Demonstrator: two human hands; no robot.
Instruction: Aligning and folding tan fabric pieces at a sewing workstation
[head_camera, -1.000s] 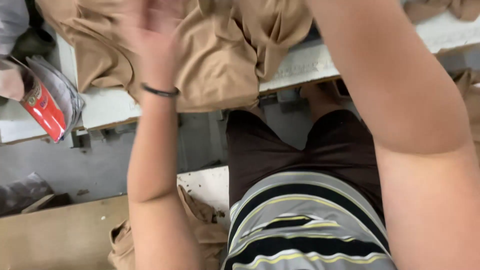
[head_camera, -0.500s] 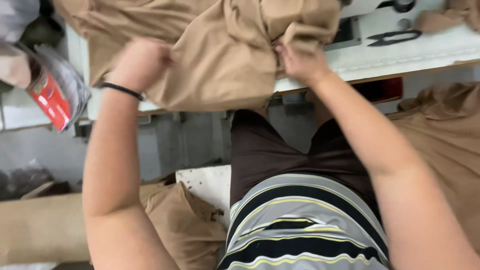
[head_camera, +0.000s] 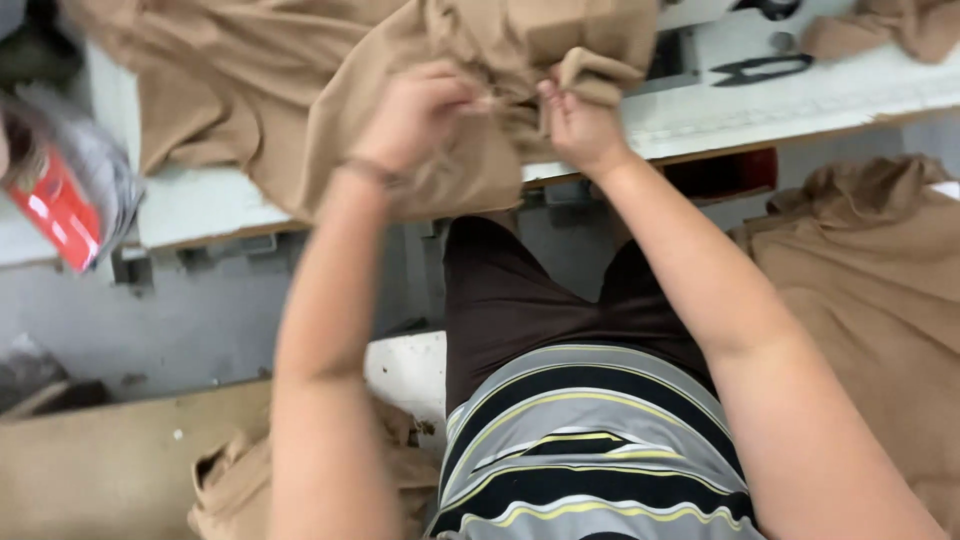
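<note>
Soft, matt tan cloth (head_camera: 300, 90) bunches in folds under your left hand (head_camera: 415, 110) and right hand (head_camera: 580, 120), each closed in a pinching grip on the fabric. The counter (head_camera: 800, 100) beneath it looks like painted white board, smooth but scuffed, with a bare wooden edge. Black scissors (head_camera: 765, 68) lie on it, dull-finished. More of the same matt cloth is heaped in a pile (head_camera: 880, 280) at your right. To your left, a crinkled plastic bag (head_camera: 70, 190), glossy grey and red, catches the light. Your striped shirt (head_camera: 590, 450) is a smooth knit.
</note>
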